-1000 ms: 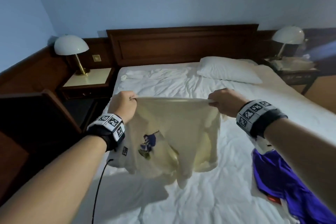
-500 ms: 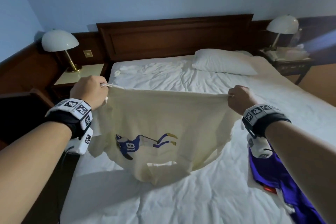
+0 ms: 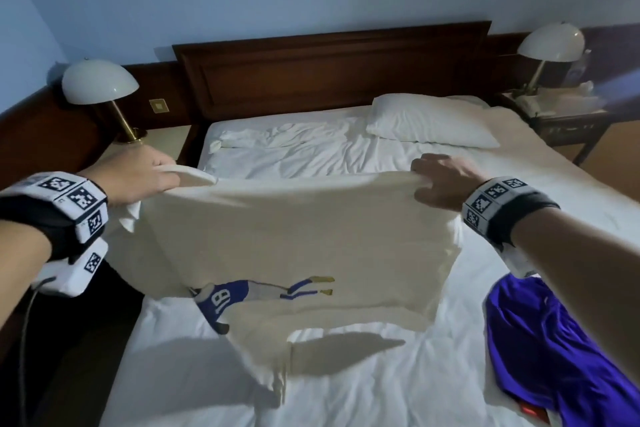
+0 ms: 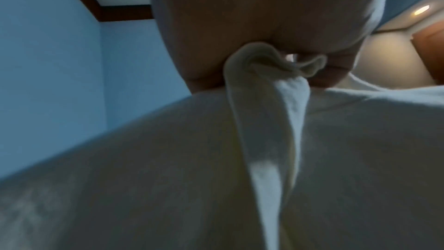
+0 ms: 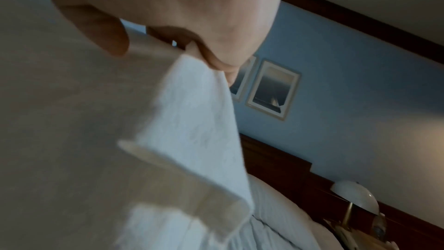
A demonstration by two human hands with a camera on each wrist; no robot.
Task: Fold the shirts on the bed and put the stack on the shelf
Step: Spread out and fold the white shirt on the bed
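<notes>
Over the middle of the bed, a cream shirt hangs stretched between two raised hands, its upper edge pulled taut and its lower part drooping until the bottom fold reaches the white sheet near the foot. On the left, the left hand has its fingers curled round a bunched corner of the cloth, and the left wrist view shows that corner gathered tight against the palm; the right hand pinches the other corner, thumb on one side and fingers tucked behind the fabric. A printed figure in blue sits low on the shirt, lying sideways, with the number 81 readable on it, mirrored as it hangs. To the right, partly under the right forearm, a purple garment lies crumpled at the near corner of the mattress, with a small red tag at its lower edge whose writing is too small to read. A white pillow rests against the dark wooden headboard, well apart from the shirt. Dome lamps stand on both sides, the left lamp on a nightstand and the right lamp on a cluttered side table. Rumpled sheet lies bare between the shirt and the pillow.
</notes>
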